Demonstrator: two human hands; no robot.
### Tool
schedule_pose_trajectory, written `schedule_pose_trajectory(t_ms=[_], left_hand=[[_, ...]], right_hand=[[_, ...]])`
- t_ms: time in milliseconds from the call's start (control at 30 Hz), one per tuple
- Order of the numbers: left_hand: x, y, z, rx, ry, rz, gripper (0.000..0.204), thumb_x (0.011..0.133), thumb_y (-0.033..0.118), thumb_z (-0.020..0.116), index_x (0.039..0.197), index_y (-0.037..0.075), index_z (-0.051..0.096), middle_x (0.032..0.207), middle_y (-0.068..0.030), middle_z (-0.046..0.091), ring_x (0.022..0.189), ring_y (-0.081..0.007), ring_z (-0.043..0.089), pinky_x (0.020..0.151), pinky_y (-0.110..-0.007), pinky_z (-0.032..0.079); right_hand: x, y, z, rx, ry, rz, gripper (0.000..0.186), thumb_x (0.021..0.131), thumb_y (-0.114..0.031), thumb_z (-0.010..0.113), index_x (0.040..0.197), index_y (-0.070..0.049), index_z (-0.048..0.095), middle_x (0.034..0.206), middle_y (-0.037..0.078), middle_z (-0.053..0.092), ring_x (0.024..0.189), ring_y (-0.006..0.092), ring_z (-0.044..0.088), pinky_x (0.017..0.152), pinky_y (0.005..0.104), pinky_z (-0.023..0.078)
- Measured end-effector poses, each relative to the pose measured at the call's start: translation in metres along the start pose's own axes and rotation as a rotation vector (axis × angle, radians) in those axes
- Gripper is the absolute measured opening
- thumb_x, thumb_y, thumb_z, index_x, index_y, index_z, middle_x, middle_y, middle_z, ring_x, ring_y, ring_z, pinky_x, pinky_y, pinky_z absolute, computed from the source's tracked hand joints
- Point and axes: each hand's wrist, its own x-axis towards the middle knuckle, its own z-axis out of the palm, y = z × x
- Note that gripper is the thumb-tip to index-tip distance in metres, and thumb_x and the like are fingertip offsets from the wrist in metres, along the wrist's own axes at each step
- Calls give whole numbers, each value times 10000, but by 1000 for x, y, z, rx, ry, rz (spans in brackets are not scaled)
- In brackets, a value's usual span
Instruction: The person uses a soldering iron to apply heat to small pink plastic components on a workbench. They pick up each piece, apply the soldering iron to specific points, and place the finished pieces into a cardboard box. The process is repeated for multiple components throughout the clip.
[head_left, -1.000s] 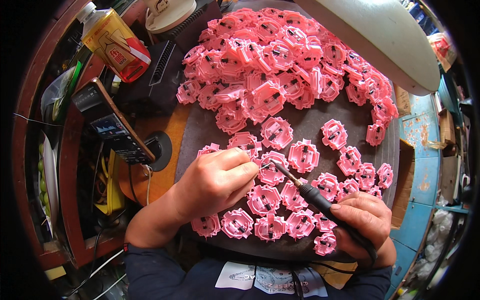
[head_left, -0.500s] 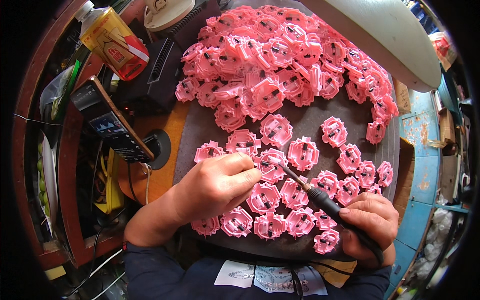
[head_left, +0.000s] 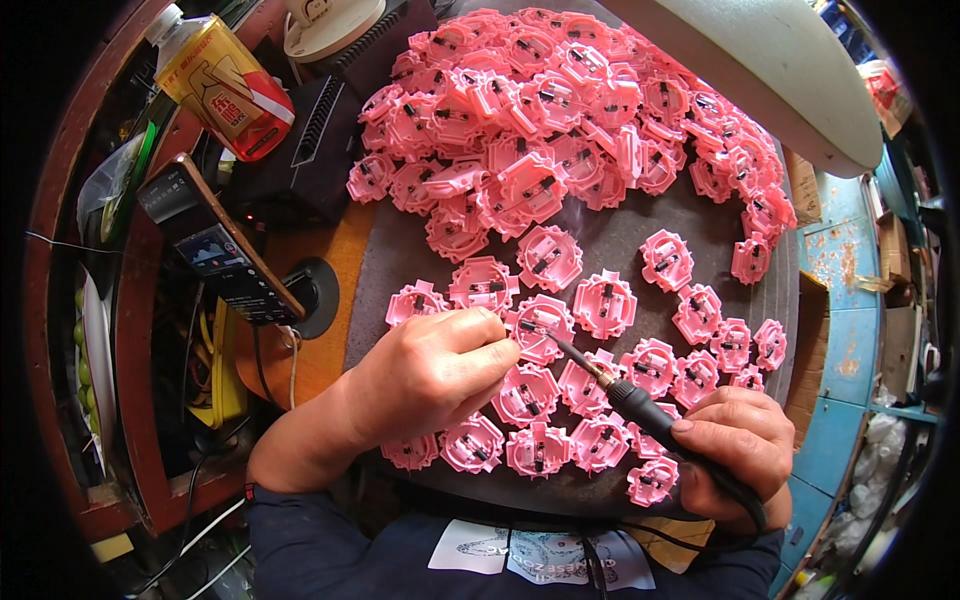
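Note:
My right hand (head_left: pixel 742 448) is wrapped round the black handle of a soldering iron (head_left: pixel 645 408). The iron's tip reaches up and left into a round pink plastic housing (head_left: pixel 540 318) with small black parts inside. Beside that housing, my left hand (head_left: pixel 430 365) is closed in a pinch; a thin strand, apparently solder wire (head_left: pixel 532 346), shows just past its fingertips. Several more pink housings (head_left: pixel 527 394) lie face up around both hands on the dark work mat (head_left: pixel 400 250), some partly covered by my left hand.
A large heap of pink housings (head_left: pixel 530 110) fills the far side. Over the far right hangs a pale lamp head (head_left: pixel 770 80). To the left stand a phone (head_left: pixel 215 245) on a holder, a black box (head_left: pixel 300 150) and a drink bottle (head_left: pixel 225 85). The iron's cord (head_left: pixel 745 500) loops below my right hand.
The soldering iron and my right hand have shifted slightly down and left, the tip staying at the same housing. My left hand has hardly moved.

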Motion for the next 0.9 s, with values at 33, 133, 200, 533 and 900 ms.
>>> schedule_pose_trajectory(t_ms=[33,133,200,533,900], left_hand=[[0,0,0,-3,4,2,259,792,-52,801,1036,-11,725,924,-128,685,776,-311,710,683,-397,587],[0,-1,1,-9,13,6,258,793,-55,799,1036,-11,725,921,-128,685,775,-311,710,681,-397,587],[0,-1,1,-6,14,5,256,795,-54,799,1036,-11,725,921,-129,686,776,-311,710,681,-397,586],[1,-1,1,-4,1,-11,233,802,-38,804,1019,-7,725,923,-128,690,785,-312,712,691,-400,586],[-1,-3,-2,40,79,-65,226,805,-23,809,1014,3,727,947,-128,699,813,-320,717,703,-395,587]], right_hand=[[0,0,1,6,0,0,369,706,23,734,1075,41,735,771,144,702,590,245,674,523,345,536],[-1,2,2,10,-7,-5,365,713,23,737,1077,47,732,770,145,701,594,248,677,528,347,540],[-1,2,2,9,-13,-6,361,716,23,738,1076,49,732,769,146,700,595,249,678,530,348,542],[0,1,1,10,-31,1,368,723,9,747,1089,48,732,774,150,702,608,256,687,543,353,551],[2,1,2,7,-32,5,376,786,-32,819,1137,60,719,838,179,719,673,298,716,579,379,573]])
